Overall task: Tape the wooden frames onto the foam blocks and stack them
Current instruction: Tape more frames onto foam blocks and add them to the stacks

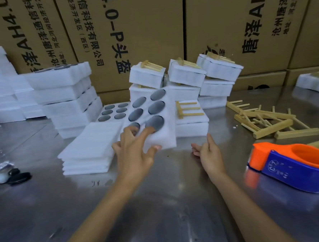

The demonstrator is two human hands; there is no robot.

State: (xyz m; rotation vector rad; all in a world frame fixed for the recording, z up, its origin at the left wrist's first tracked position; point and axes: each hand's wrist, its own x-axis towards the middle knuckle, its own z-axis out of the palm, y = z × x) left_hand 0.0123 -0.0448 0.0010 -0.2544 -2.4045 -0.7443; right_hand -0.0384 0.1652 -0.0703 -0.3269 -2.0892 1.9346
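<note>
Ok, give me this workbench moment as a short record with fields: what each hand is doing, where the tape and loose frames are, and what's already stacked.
left hand: grips the foam block with holes, tilted up
right hand: open, holds nothing
tape dispenser: on the metal table, right side
loose wooden frames: piled beyond the dispenser
finished stacks: foam with frames on top, at the back

The steel table (160, 205) (shiny) bears foam stacks (69, 100), loose wooden frames (270, 121) and a tape dispenser (292, 167).

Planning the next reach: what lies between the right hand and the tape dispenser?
Head view: only bare metal table between right hand and tape dispenser.
</note>
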